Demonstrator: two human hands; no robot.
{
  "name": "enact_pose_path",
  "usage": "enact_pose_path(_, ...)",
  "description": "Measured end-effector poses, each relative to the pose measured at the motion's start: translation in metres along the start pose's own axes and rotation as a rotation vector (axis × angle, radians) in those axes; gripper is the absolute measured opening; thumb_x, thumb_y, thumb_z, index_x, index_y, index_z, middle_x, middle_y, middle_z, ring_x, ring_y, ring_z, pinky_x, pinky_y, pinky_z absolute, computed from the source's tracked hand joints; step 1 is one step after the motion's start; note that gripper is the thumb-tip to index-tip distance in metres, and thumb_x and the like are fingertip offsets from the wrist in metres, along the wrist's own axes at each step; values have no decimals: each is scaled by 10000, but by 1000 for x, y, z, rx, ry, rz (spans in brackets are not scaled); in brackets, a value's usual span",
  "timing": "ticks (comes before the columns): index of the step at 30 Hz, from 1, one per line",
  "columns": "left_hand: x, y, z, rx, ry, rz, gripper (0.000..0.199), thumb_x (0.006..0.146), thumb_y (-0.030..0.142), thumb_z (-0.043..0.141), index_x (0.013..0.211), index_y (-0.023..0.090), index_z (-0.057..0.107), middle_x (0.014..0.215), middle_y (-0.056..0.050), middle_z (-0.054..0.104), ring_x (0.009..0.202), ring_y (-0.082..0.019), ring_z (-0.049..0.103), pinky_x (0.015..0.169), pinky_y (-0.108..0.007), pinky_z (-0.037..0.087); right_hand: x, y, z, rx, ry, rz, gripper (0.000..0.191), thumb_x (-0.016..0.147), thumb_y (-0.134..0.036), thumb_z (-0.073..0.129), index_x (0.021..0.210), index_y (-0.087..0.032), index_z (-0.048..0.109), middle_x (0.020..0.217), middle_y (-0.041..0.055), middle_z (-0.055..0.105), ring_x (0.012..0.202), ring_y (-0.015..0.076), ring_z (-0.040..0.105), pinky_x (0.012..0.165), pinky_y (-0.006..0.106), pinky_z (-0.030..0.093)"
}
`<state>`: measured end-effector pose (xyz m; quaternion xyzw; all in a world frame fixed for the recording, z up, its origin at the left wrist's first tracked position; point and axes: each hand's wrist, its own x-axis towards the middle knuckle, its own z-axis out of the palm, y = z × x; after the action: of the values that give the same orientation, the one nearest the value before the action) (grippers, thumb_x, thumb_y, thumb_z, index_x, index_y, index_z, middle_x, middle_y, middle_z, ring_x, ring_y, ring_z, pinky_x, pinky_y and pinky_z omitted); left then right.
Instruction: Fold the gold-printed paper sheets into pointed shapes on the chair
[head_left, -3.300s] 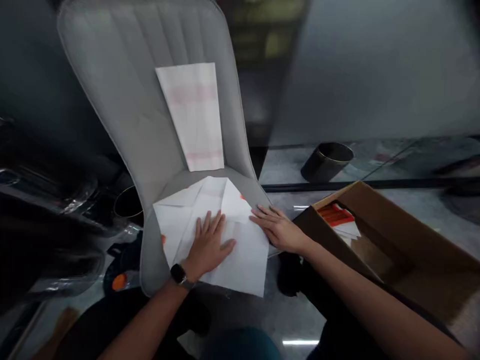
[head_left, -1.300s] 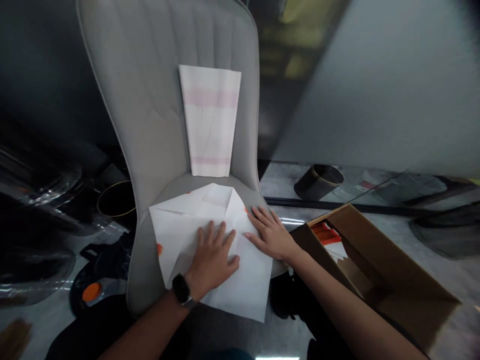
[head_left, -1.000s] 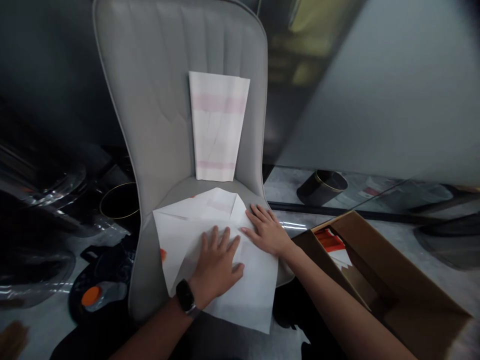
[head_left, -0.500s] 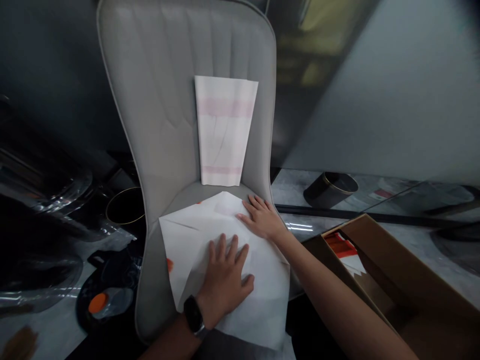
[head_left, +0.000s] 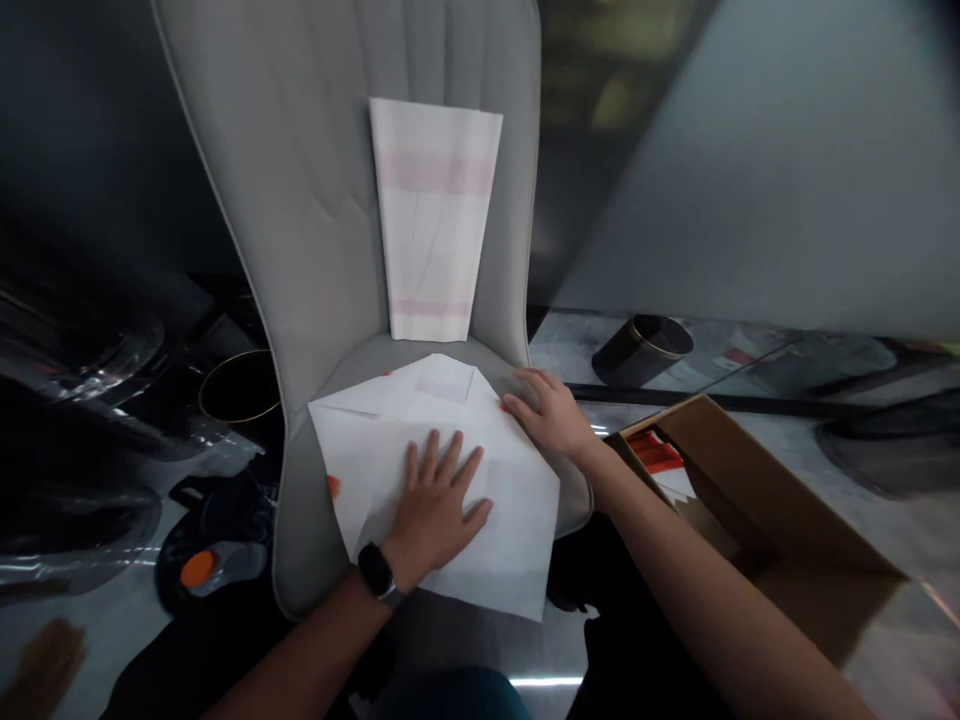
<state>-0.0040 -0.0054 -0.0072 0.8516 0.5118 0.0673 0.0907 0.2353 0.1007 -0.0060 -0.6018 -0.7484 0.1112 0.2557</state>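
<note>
- so, where's the folded paper (head_left: 517, 530)?
- flat on the seat of the grey chair (head_left: 296, 520). left hand (head_left: 436, 510) lies spread open on it, right hand (head_left: 549, 412) open at its right edge, neither gripping.
- how will it handle?
- light, soft, probably slippery. i'd pinch it by an edge.

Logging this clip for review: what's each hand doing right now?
Left hand: open, pressed flat on the folded white paper, holding nothing.
Right hand: open, slightly curved at the paper's edge, holding nothing.
</note>
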Motion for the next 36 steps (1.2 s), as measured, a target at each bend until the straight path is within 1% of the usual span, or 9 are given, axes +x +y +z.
enact_pose_path(5, 3, 1, -3, 7, -18, 1, 651, 977, 521, 548, 1552, 238, 438, 1673, -102, 308, 1548, -441, 173, 1221, -677, 148, -79, -4, -47, 110, -11, 358, 494, 928, -640, 498, 1025, -200, 700, 803, 84, 715, 719, 260, 656, 668, 385, 524)
enact_pose_path(8, 8, 0, -11, 21, -64, 8, 637, 988, 540, 522, 1540, 231, 452, 1659, -112, 337, 1524, -462, 228, 1185, -685, 219, -143, -14, -50, 272, -431, 595, 643, 899, -783, 442, 701, -213, 663, 619, 64, 666, 574, 209, 608, 554, 324, 457)
enact_pose_path(12, 17, -8, -24, 72, -102, 75, 479, 1029, 406, 440, 1482, 267, 514, 1598, -85, 445, 1430, -422, 387, 1103, -635, 344, -198, -27, -27, 639, -752, 801, 726, 802, -886, 493, 798, -186, 687, 680, 54, 687, 550, 163, 594, 488, 272, 418)
enact_pose_path(17, 30, -21, -34, 68, -85, 122, 443, 1007, 251, 366, 1373, 283, 613, 1489, -56, 560, 1236, -335, 521, 983, -520, 433, -195, -45, -21, 915, -581, 629, 635, 758, -804, 660, 732, -171, 714, 695, 45, 703, 646, 176, 629, 687, 318, 517)
enact_pose_path(21, 35, -28, -36, 18, -125, 140, 436, 999, 248, 379, 1346, 268, 642, 1478, -67, 572, 1207, -324, 531, 968, -506, 434, -184, -67, -27, 947, -251, 471, 663, 926, -762, 458, 973, -183, 777, 986, 112, 779, 905, 262, 715, 830, 401, 563)
enact_pose_path(25, 40, -35, -42, -28, -196, 122, 434, 1037, 257, 341, 1359, 265, 633, 1457, -68, 596, 1238, -321, 527, 985, -490, 424, -178, -81, -9, 561, 45, 253, 566, 999, -641, 452, 1297, -229, 699, 1408, 135, 643, 1350, 317, 551, 1151, 532, 403)
enact_pose_path(29, 47, -41, -47, -97, -204, 116, 448, 1078, 336, 287, 1364, 266, 626, 1384, -47, 655, 1186, -294, 557, 1004, -469, 419, -174, -78, 18, 204, -21, -20, 552, 1025, -520, 492, 1480, -212, 543, 1563, 155, 490, 1475, 347, 405, 1213, 642, 260)
enact_pose_path(33, 48, -45, -43, -132, -177, 121, 428, 1060, 423, 361, 1328, 262, 652, 1388, -40, 655, 1212, -301, 540, 1022, -471, 408, -166, -71, 27, 47, 90, -206, 367, 1043, -388, 493, 1305, -188, 655, 1405, 154, 633, 1380, 319, 512, 1199, 630, 271)
enact_pose_path(36, 48, -49, -38, -107, -158, 151, 426, 1039, 315, 362, 1351, 239, 641, 1420, -41, 633, 1209, -307, 528, 1010, -483, 411, -152, -71, 25, 39, 232, -257, 309, 1044, -324, 478, 876, -204, 709, 947, 91, 738, 1013, 246, 658, 1061, 504, 427)
